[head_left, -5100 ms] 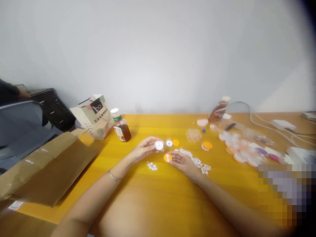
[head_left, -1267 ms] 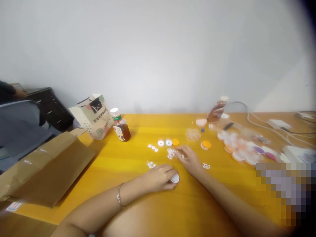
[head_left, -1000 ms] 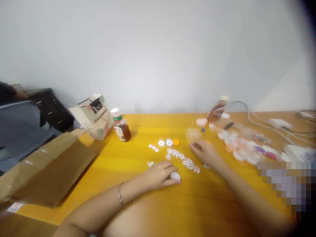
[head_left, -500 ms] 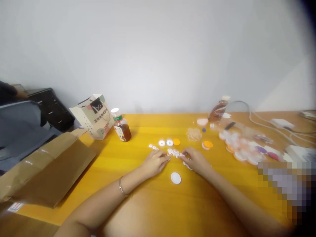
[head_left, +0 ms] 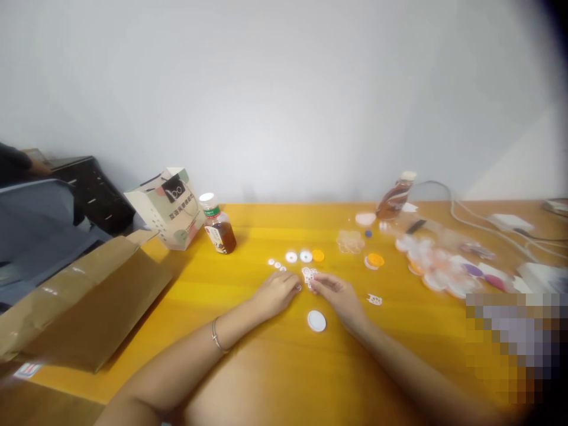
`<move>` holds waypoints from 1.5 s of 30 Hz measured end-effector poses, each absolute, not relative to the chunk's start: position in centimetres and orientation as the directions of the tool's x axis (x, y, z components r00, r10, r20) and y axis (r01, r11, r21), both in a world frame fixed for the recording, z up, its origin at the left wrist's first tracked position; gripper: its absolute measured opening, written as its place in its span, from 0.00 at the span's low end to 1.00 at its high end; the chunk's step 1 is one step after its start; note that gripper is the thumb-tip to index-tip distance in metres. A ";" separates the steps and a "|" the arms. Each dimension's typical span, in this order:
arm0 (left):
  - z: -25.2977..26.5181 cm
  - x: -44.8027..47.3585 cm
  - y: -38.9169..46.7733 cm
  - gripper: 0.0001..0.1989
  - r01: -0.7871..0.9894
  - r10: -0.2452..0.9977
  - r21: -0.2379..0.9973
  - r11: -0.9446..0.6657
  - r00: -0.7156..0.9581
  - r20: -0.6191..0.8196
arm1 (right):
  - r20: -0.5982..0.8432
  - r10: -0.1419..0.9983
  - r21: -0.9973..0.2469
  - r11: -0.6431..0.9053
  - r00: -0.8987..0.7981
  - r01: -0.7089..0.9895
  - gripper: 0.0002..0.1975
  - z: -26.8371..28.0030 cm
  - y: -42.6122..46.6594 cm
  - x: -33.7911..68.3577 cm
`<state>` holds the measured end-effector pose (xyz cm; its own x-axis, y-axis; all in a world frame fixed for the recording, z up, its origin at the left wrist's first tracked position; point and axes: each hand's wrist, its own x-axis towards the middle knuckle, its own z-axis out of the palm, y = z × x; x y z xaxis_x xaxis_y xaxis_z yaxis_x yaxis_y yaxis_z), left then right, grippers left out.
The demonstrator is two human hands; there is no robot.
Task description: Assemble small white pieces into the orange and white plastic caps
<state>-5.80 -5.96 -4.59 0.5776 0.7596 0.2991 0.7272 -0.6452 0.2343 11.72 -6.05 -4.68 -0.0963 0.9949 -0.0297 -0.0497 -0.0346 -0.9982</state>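
My left hand (head_left: 277,294) is closed, its fingertips pinching a small white piece (head_left: 299,288) that is mostly hidden. Facing it, my right hand (head_left: 341,297) grips white patterned cut-out pieces (head_left: 307,273) between thumb and fingers; their exact shape is blurred. A white round disc (head_left: 316,321) lies flat on the table just in front of both hands. Right of my right hand rests a loose white cut-out piece (head_left: 375,300). Beyond my hands sit a row of two white rings (head_left: 291,257) and an orange disc (head_left: 318,255), with several small white rings (head_left: 271,261) to their left.
A brown paper bag (head_left: 102,302) and a printed gift bag (head_left: 177,207) are on the left, beside a drink bottle (head_left: 219,228). At the right stand another bottle (head_left: 394,198), a clear flower-shaped tray (head_left: 349,241), a pile of discs (head_left: 437,266) and white cables (head_left: 470,219).
My right hand has shifted left towards my left hand, drawing white cut-out pieces inward. One cut-out piece now shows alone to its right. My left fingers have closed more tightly.
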 end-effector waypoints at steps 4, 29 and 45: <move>-4.7 -5.8 -6.0 0.10 0.711 0.756 0.263 -0.652 0.586 0.291 | -0.094 0.992 -0.988 -0.103 -0.085 -0.113 0.10 -5.0 -5.9 11.7; -4.6 -5.3 -5.3 0.11 0.135 0.958 0.976 -0.172 0.253 0.134 | -0.142 0.975 -0.975 -0.168 -0.174 -0.147 0.15 -5.3 -5.7 11.9; -4.6 -4.4 -5.8 0.06 0.280 0.900 0.861 -0.425 0.228 0.370 | -0.134 0.953 -0.977 -0.173 -0.272 -0.126 0.13 -4.7 -5.9 11.7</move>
